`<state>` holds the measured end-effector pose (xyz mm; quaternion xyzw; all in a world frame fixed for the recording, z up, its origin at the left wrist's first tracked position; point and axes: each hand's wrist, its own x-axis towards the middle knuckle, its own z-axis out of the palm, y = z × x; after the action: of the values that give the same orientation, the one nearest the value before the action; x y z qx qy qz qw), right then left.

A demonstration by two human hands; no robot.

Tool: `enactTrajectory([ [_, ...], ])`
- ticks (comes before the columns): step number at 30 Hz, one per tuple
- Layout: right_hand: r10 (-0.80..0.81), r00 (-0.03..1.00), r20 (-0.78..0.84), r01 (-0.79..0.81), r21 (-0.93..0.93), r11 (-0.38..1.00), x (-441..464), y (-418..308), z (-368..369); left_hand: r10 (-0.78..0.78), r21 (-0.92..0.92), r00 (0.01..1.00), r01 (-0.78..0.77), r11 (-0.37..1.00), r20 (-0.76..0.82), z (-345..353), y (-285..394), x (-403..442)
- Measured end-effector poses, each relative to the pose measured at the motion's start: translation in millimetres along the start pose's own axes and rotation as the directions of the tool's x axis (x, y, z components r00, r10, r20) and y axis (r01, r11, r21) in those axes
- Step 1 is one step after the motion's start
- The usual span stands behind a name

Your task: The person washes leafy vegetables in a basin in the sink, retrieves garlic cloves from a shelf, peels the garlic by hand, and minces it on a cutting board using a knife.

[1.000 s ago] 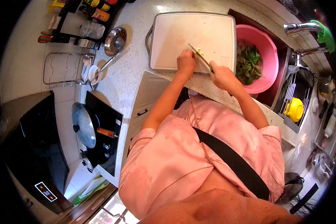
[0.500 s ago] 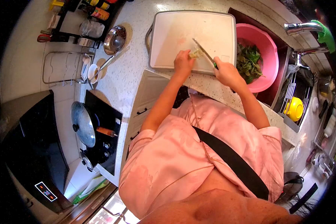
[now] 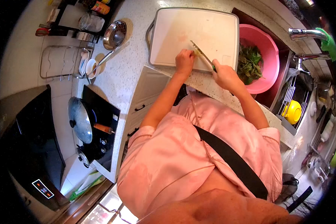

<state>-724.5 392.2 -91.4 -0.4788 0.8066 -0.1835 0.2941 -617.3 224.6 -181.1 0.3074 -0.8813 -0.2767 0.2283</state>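
My right hand (image 3: 226, 76) is wrapped round the handle of a kitchen knife (image 3: 202, 52), its blade slanting up and left over the white cutting board (image 3: 190, 22). Just left of the blade, my left hand (image 3: 184, 60) is closed, knuckles up, near the board's front edge. A small pale yellow-green piece of food (image 3: 196, 53) shows between those fingers and the blade, mostly hidden. I cannot tell its kind. A few tiny bits dot the board.
Right of the board, a pink basin (image 3: 271, 56) of green leaves (image 3: 250, 63) sits in the sink. A faucet (image 3: 306, 34) hangs beyond it. Left are a metal bowl (image 3: 115, 35), a small white bowl (image 3: 91, 68) and a lidded pan (image 3: 80, 119) on the stove.
My left fingers have curled in closer to the blade, and less of the pale piece shows. The knife has shifted slightly left. The whole view has moved a little.
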Motion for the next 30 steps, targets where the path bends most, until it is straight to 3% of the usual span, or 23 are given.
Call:
enactTrajectory([
  [13, -0.080, 0.997, 0.002, 0.080, 0.003, 0.997, 7, 6, 8, 0.009, 0.045, 1.000, -0.008, 0.999, -0.012, -3, 4, 4],
  [15, -0.053, 0.998, 0.013, 0.053, 0.022, 0.998, 2, -2, 0, -0.058, -0.041, 0.998, 0.059, 0.997, 0.023, -9, 6, 1],
  [18, -0.052, 0.998, 0.046, 0.050, 0.040, 0.998, -3, -10, -6, -0.104, -0.023, 0.990, 0.107, 0.994, 0.094, -19, 7, -3],
  [21, -0.062, 0.997, 0.036, 0.062, 0.009, 0.998, 2, -3, 8, -0.056, 0.051, 0.991, 0.050, 0.997, 0.122, -12, -2, -4],
  [25, -0.048, 0.998, 0.031, 0.047, 0.037, 0.998, 1, -4, 5, -0.071, -0.038, 0.996, 0.073, 0.997, 0.053, -4, -1, -5],
  [27, -0.080, 0.997, 0.025, 0.080, 0.001, 0.997, 4, 0, 8, -0.075, 0.146, 0.994, 0.062, 0.987, 0.084, -4, 3, -2],
  [30, -0.055, 0.997, 0.052, 0.054, 0.012, 0.998, 6, -2, 4, -0.057, 0.092, 0.998, 0.053, 0.994, 0.040, -2, 2, -2],
])
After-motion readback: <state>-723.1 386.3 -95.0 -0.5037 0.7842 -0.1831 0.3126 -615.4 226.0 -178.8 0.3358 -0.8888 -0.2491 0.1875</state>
